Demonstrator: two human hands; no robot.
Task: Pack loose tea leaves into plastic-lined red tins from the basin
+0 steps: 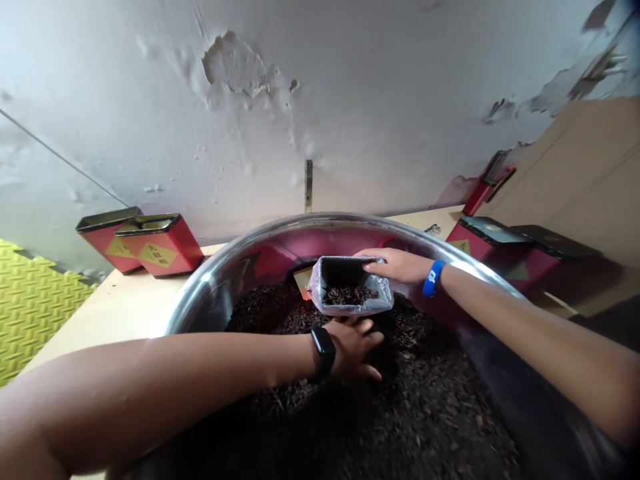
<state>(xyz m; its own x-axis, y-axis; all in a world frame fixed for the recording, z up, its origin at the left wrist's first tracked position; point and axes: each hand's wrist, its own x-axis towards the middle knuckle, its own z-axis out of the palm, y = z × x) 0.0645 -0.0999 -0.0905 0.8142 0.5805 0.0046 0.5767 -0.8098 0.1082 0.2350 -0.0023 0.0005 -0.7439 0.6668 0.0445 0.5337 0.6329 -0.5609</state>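
My right hand (400, 265), with a blue wristband, grips the back right rim of a rectangular tea tin (302, 283), thumb inside the opening. A clear plastic liner (316, 293) is folded out over the tin's rim. Some dark loose tea lies inside the tilted tin. Just below the tin's front edge, my left hand (356, 352), wearing a black watch, rests on the dark tea leaves (430, 387) with its fingers spread. Those leaves fill a large shiny metal basin (200, 293) under both hands.
Two red tins with yellow labels, one the nearer tin (163, 248), stand on the pale table (107, 313) at left. More red tins (485, 243) stand at right beside a cardboard box (575, 173). A peeling wall (370, 100) rises behind; yellow matting (35, 300) lies far left.
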